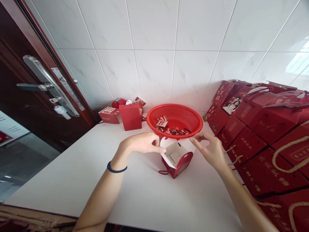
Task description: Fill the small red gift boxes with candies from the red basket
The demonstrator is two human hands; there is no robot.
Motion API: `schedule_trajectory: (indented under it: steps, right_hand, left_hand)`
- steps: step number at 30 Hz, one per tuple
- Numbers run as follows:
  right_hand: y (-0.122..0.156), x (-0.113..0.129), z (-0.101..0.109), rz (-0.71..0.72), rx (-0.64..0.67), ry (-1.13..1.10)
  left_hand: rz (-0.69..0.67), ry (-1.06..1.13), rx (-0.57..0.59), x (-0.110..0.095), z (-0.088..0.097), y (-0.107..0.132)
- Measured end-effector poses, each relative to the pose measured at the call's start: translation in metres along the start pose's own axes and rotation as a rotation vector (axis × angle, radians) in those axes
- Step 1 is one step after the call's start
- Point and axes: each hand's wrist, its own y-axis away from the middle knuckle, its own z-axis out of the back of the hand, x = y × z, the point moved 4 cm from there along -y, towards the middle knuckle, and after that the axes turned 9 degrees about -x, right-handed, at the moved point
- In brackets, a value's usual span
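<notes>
A small red gift box (175, 172) with a white inside stands on the white table, its top flaps folded up and outward. My left hand (145, 143), a dark blue band on its wrist, pinches the left flap between thumb and fingers. On the opposite side my right hand (209, 148) grips the right flap with thumb and fingertips. A red cord loop (163, 172) sticks out at the box's lower left. Right behind the box is a red plastic basket (175, 107) with small wrapped sweets (172, 130) and a printed packet (161, 121) at its bottom.
Several red boxes (132, 117) stand at the table's back left. A tall stack of red gift boxes (253, 154) with rope handles lines the right side. A white tiled wall (154, 71) closes off the back. At the left is a dark door (14, 64) with keys (61, 111) hanging from its lock.
</notes>
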Motion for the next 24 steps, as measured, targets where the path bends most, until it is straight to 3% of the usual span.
schedule_trajectory:
  steps: [2, 7, 11, 15, 17, 19, 21, 24]
  right_hand:
    - [0.001, 0.013, -0.003, 0.049, 0.113, -0.098]
    - [0.016, 0.025, -0.016, 0.034, 0.561, -0.150]
    - [0.029, 0.022, -0.021, 0.025, 0.696, -0.128]
    - [0.017, 0.029, -0.017, 0.067, 0.622, -0.176]
    - [-0.005, 0.033, -0.013, 0.073, 0.487, -0.225]
    - [-0.031, 0.031, -0.015, 0.065, 0.362, -0.261]
    - [-0.059, 0.020, -0.025, 0.019, 0.287, -0.279]
    - [-0.094, -0.010, -0.051, -0.099, 0.235, -0.253]
  left_hand:
    - [-0.025, 0.015, -0.048, -0.004, 0.004, 0.002]
    - [-0.146, 0.169, -0.254, -0.006, 0.009, -0.001]
    - [-0.214, 0.290, -0.409, 0.001, 0.013, -0.018]
    - [-0.196, 0.208, -0.362, 0.008, 0.022, -0.057]
    - [-0.129, 0.047, -0.220, 0.009, 0.023, -0.082]
    - [-0.011, -0.158, -0.002, 0.009, 0.016, -0.105]
    - [0.064, -0.269, 0.180, 0.007, 0.005, -0.122]
    - [0.034, -0.283, 0.187, 0.001, -0.013, -0.141]
